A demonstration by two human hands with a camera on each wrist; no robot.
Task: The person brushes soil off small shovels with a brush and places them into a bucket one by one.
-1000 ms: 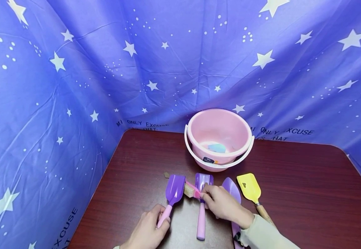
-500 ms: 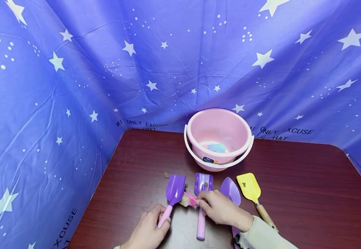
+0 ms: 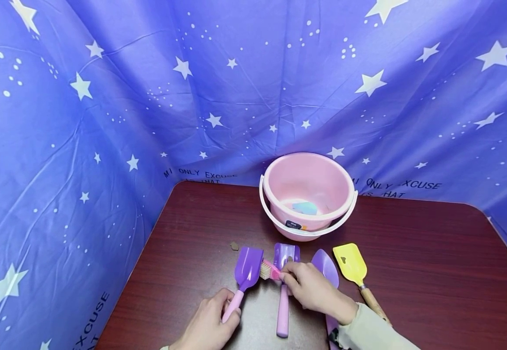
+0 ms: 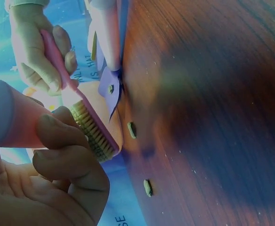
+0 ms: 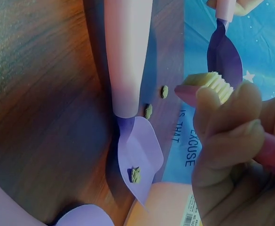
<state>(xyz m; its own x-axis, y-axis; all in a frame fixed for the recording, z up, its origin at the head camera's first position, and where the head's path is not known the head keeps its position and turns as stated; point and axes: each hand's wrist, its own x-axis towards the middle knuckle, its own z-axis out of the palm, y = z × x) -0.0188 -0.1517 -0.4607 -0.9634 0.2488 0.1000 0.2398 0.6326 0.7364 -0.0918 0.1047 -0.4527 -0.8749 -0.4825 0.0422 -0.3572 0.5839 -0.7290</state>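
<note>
My left hand (image 3: pixel 209 318) grips the pink handle of a purple toy shovel (image 3: pixel 249 266); the wrist views show it held off the table. Between the fingers of my right hand (image 3: pixel 312 287) is a pink brush (image 5: pixel 189 94) with cream bristles (image 4: pixel 92 129). The bristles face the shovel blade's right edge; whether they touch it I cannot tell. Beneath the right hand lies a second purple shovel (image 3: pixel 283 311), a small brownish piece (image 5: pixel 135 174) on its blade. Two similar pieces (image 4: pixel 131 130) rest on the table.
Behind the tools stands a pink bucket (image 3: pixel 310 177), its white handle lowered in front and a light-blue item (image 3: pixel 305 208) inside. To the right lie a purple trowel (image 3: pixel 325 267), partly under my arm, and a yellow shovel (image 3: pixel 350 262). A starry blue curtain (image 3: pixel 236 97) borders the table.
The brush came toward me half a second ago, then returned away from me alongside the shovel blade. The held shovel has shifted slightly right. Other tools and the bucket stay put.
</note>
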